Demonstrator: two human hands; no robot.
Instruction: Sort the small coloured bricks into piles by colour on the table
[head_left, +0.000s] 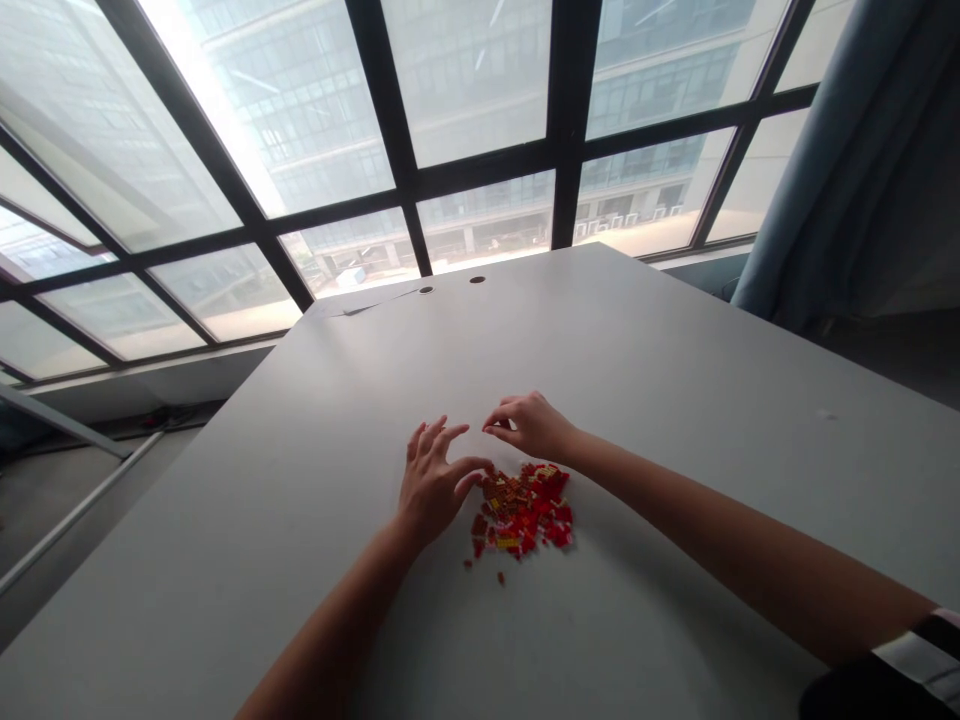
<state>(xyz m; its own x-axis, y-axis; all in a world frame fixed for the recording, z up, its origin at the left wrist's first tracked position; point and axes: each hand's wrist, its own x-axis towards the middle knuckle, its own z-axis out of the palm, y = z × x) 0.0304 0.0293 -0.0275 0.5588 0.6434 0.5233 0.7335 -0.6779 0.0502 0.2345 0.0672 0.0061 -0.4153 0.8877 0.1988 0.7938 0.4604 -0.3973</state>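
Grey laminate tabletop below black-framed windows: a loose heap of small red and yellow plastic bricks, long axis diagonal, lies just right of the open, spread left hand, which is nearer. The right hand curls just above the heap, fingers together; any hold is impossible to tell.

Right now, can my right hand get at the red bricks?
Probably yes: the right hand is just beyond the pile of bricks, with nothing visible between them. The left hand is at the pile's other side, not in the way.
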